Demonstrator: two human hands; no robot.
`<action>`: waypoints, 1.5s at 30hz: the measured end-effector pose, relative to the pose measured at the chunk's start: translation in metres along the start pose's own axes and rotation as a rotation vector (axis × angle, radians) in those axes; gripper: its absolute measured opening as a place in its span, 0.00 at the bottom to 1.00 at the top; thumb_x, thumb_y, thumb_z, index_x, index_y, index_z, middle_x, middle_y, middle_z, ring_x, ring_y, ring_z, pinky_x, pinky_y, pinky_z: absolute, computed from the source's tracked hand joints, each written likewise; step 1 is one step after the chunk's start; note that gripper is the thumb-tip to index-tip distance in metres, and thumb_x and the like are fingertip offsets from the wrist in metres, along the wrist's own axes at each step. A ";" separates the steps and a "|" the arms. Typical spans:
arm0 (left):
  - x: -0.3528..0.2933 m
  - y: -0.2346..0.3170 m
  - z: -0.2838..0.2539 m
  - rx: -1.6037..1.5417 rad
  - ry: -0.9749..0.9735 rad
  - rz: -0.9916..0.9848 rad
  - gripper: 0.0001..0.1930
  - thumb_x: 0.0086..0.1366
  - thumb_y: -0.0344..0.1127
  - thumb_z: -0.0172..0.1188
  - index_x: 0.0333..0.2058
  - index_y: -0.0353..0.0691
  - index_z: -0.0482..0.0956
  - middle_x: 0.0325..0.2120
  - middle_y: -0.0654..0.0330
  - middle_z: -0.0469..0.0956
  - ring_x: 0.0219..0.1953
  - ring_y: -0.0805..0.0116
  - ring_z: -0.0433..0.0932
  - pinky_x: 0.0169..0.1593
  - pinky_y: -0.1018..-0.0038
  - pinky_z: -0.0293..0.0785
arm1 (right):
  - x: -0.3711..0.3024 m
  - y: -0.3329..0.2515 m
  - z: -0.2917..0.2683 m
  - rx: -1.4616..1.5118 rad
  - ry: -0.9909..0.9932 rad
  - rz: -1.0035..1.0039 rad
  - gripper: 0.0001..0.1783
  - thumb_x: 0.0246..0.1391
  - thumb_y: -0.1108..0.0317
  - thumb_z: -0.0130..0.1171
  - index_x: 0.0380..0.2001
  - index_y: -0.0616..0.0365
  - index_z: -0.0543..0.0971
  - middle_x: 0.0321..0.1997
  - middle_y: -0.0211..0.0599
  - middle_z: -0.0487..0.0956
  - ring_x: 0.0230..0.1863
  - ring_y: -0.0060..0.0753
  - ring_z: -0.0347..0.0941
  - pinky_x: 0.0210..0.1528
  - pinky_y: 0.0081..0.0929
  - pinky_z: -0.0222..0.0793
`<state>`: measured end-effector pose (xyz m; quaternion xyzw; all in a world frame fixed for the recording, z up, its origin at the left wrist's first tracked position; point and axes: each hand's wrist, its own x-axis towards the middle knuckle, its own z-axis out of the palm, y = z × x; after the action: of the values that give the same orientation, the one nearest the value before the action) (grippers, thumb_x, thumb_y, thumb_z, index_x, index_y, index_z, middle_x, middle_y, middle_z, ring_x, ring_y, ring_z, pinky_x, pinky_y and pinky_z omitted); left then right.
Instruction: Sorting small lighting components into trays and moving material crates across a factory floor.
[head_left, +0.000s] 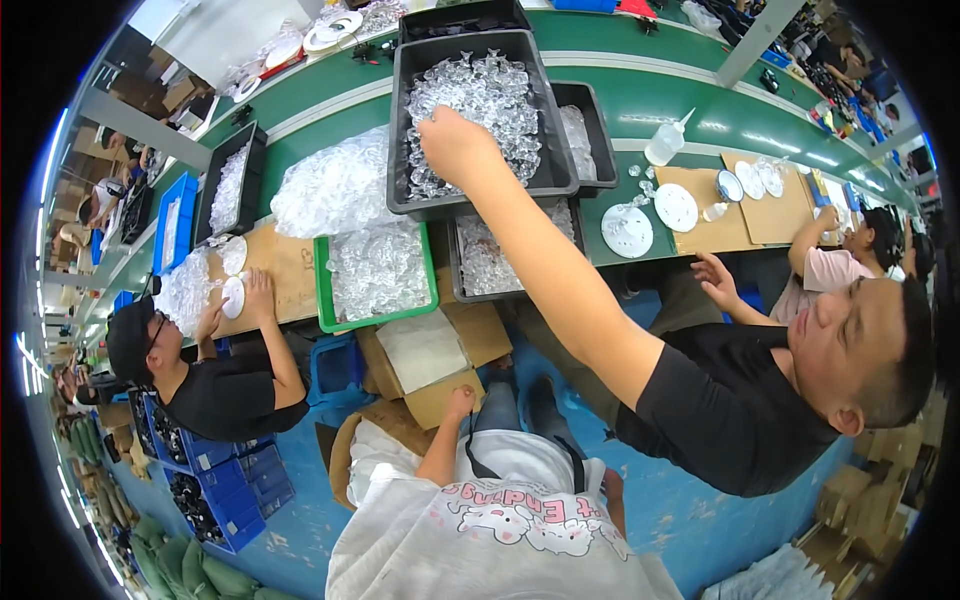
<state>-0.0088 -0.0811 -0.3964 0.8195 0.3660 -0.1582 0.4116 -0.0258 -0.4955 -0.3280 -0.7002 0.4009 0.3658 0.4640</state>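
My left hand (462, 400) hangs in front of my body, above an opened cardboard box (447, 403), with its fingers curled and nothing visible in them. My right arm (613, 492) shows only as a strip of skin beside my grey shirt; the fingers cannot be made out. Beyond my hands, a co-worker's hand (455, 143) from the right dips into a black bin (400, 120) heaped with clear plastic pieces (480, 85). Neither of my hands touches this bin. A green-rimmed bin (377, 324) of similar clear pieces stands nearer to me.
Another person (215, 370) sits at the left, hands on a white disc (233, 297). A bulging clear plastic bag (335, 185) lies left of the black bin. A squeeze bottle (668, 140) and perforated white discs (627, 231) are at right. Blue crates (230, 505) stand on the floor.
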 end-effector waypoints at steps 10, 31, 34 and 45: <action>0.001 -0.036 0.007 -0.083 0.060 0.085 0.10 0.47 0.34 0.42 0.24 0.38 0.72 0.21 0.46 0.70 0.27 0.49 0.70 0.32 0.64 0.66 | -0.005 -0.006 0.001 0.074 -0.041 -0.083 0.14 0.39 0.59 0.46 0.32 0.49 0.71 0.26 0.25 0.72 0.25 0.20 0.66 0.23 0.18 0.58; 0.004 0.032 -0.010 0.012 -0.105 0.170 0.09 0.48 0.32 0.44 0.27 0.36 0.71 0.18 0.51 0.71 0.21 0.60 0.71 0.25 0.73 0.65 | 0.008 0.035 0.010 0.129 0.022 -0.037 0.12 0.41 0.60 0.46 0.31 0.50 0.73 0.25 0.27 0.74 0.24 0.18 0.68 0.21 0.15 0.58; 0.006 0.015 -0.006 0.032 -0.097 0.183 0.09 0.48 0.33 0.45 0.27 0.36 0.71 0.17 0.50 0.71 0.21 0.60 0.71 0.25 0.72 0.65 | 0.007 0.044 0.013 0.139 0.020 -0.039 0.13 0.41 0.60 0.47 0.31 0.50 0.73 0.25 0.27 0.74 0.25 0.18 0.68 0.21 0.15 0.59; 0.006 0.001 -0.009 0.051 -0.130 0.155 0.10 0.47 0.32 0.44 0.28 0.36 0.71 0.19 0.50 0.72 0.24 0.60 0.72 0.28 0.73 0.66 | -0.007 0.040 0.019 0.063 0.036 -0.025 0.13 0.38 0.61 0.47 0.30 0.50 0.73 0.24 0.27 0.73 0.23 0.19 0.68 0.22 0.16 0.61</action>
<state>-0.0045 -0.0717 -0.3931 0.8437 0.2701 -0.1878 0.4243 -0.0673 -0.4863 -0.3421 -0.6964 0.4118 0.3347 0.4832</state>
